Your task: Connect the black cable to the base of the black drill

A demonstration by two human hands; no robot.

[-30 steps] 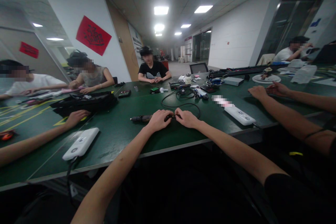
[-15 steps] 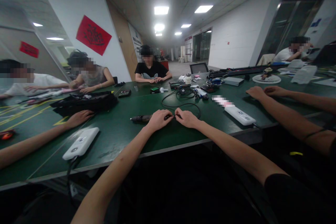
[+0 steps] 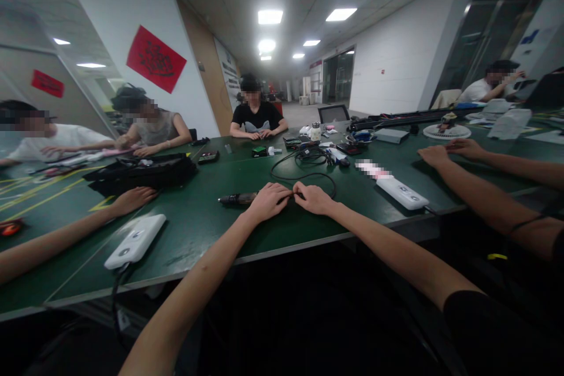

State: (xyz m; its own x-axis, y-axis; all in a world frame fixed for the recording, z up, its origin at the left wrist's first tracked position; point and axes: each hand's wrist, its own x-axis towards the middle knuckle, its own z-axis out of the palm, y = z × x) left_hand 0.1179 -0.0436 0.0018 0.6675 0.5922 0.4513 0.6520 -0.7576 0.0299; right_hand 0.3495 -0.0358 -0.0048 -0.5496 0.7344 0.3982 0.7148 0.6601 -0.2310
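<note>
A dark pen-shaped electric screwdriver lies on the green table, its narrow tip pointing left. My left hand is closed over its rear end, hiding that part. Close by on the right, my right hand pinches the black cable where it meets the tool's end. The fingertips of both hands nearly touch, and the joint between tool and cable is mostly covered. From there the cable loops away to a tangle farther back on the table.
White power strips stand on the left and right. A black bag lies left, near a co-worker's hand. Another co-worker's hands rest at right. A white bottle and a round fan grille stand farther back.
My left hand's fingers have shifted slightly over the tool's rear end, covering a dark part seen before. My right hand stays almost still. The person opposite has moved slightly.
</note>
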